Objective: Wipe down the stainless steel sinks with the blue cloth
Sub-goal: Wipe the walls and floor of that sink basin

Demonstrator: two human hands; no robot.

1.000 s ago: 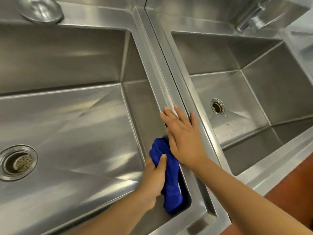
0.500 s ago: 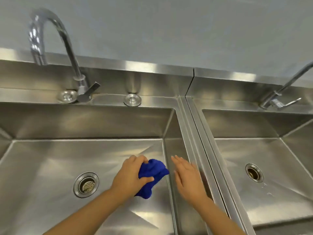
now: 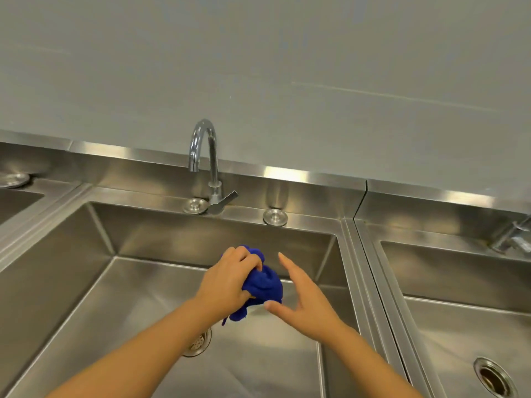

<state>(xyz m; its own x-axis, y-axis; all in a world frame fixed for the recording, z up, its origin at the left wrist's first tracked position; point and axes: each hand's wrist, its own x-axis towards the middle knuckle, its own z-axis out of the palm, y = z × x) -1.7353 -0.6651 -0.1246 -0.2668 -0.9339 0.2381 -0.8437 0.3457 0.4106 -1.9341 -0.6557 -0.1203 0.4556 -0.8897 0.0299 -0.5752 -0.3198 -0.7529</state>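
Fingers [image 3: 244,257] of the left hand [image 3: 227,285] are gripping the bunched blue cloth [image 3: 264,284] over the sink [image 3: 172,234]; the right hand [image 3: 306,301] is hovering open alongside.

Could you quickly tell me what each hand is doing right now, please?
Left hand: closed around the bunched blue cloth, holding it.
Right hand: open, fingers straight, holding nothing, beside the cloth.
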